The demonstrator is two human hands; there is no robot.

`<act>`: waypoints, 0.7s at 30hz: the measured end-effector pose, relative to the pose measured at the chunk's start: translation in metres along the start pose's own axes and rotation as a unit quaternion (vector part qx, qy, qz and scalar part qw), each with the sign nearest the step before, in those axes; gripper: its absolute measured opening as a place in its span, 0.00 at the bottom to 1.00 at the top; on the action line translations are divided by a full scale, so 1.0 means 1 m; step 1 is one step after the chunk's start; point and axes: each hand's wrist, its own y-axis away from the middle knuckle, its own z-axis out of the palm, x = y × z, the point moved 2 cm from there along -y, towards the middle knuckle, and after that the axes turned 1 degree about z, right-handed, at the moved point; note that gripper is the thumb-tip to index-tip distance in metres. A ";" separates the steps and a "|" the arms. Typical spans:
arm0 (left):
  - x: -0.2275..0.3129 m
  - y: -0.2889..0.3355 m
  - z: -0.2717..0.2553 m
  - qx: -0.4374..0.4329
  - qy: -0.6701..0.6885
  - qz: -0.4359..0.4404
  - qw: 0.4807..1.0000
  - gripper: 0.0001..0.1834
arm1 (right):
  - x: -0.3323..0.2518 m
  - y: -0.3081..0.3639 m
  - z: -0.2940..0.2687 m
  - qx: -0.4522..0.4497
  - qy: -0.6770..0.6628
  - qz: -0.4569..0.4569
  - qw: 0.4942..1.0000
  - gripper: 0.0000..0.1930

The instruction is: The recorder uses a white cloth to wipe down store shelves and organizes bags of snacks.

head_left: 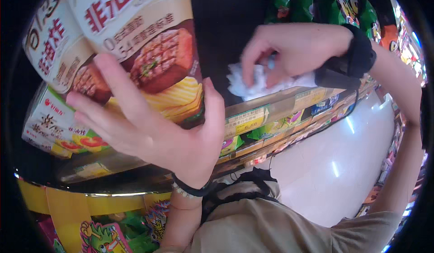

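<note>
My left hand (158,131) is spread round the lower front of a tall brown-and-cream snack box (135,40) with a picture of grilled food. Its thumb presses the box's right edge, and the fingers reach across to a matching snack box (68,45) on the left. Both boxes are tilted. On the dark shelf (217,40), my right hand (285,51) pinches a crumpled white cloth or tissue (255,83) near the front edge. That hand is slightly blurred, and part of the cloth is hidden under its fingers.
A white-and-green carton (49,117) stands behind my left fingers. Price labels (246,121) line the shelf's front rail. Green snack bags (334,4) stand at the back right, with more packets (280,124) on the shelf below. Pale floor (325,162) runs along the right side.
</note>
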 end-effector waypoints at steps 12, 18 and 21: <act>0.007 0.004 -0.004 0.036 0.084 -0.030 0.995 0.44 | -0.006 0.070 0.005 0.331 0.171 -0.126 0.920 0.10; -0.017 0.017 -0.025 0.101 0.281 0.003 0.954 0.27 | -0.038 0.126 0.061 0.378 0.167 -0.081 0.907 0.06; -0.023 0.008 -0.048 0.115 0.402 0.005 0.908 0.23 | -0.042 0.131 0.097 0.399 0.027 -0.114 0.909 0.08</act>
